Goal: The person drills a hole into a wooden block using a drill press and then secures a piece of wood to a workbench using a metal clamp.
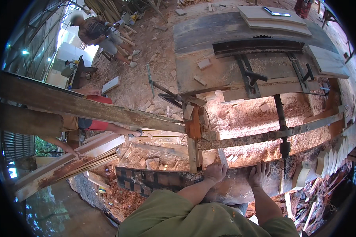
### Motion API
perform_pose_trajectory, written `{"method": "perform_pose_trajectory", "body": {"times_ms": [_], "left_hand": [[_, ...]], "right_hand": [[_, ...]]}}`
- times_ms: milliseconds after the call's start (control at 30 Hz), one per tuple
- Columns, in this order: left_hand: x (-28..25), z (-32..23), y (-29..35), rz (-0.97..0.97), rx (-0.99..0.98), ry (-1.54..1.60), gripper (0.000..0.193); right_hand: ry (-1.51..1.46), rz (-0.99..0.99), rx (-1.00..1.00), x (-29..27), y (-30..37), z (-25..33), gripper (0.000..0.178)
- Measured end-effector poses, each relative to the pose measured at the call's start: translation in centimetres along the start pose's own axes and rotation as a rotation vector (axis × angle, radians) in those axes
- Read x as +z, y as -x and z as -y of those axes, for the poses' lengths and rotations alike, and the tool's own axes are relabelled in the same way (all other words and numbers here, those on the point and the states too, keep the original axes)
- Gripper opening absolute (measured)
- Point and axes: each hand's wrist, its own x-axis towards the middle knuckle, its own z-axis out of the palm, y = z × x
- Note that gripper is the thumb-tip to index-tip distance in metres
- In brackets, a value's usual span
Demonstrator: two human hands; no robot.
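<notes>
Open sawdust flanks the board, its edge under left hand (grip unclear) and spread right hand.

Cannot clearly see the fingertips of the left hand at five o'clock, the whole worker behind the beam at nine, nor the head of the cut-off red-clothed figure near two.

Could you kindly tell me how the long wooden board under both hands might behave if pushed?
The long wooden board is probably stiff, as it looks like solid wood. Its length suggests it could be fairly heavy. Its broad, flat shape makes rolling unlikely.
</notes>
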Motion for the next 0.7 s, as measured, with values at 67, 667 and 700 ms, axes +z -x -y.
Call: {"method": "perform_pose_trajectory", "body": {"times_ms": [67,667,700], "left_hand": [[-0.2,-0.2,-0.1,0.002,-0.001,-0.002,0.036],[-0.7,0.3,0.4,0.041,-0.014,-0.016,0.037],[-0.8,0.4,0.4,0.041,-0.003,-0.019,0.038]], "right_hand": [[0.016,-0.009,0.004,-0.2,-0.1,0.2,0.043],[0.004,-0.043,-0.025,0.3,0.6,0.3,0.044],[-0.002,-0.047,-0.014,0.9,0.6,0.3,0.044]]}}
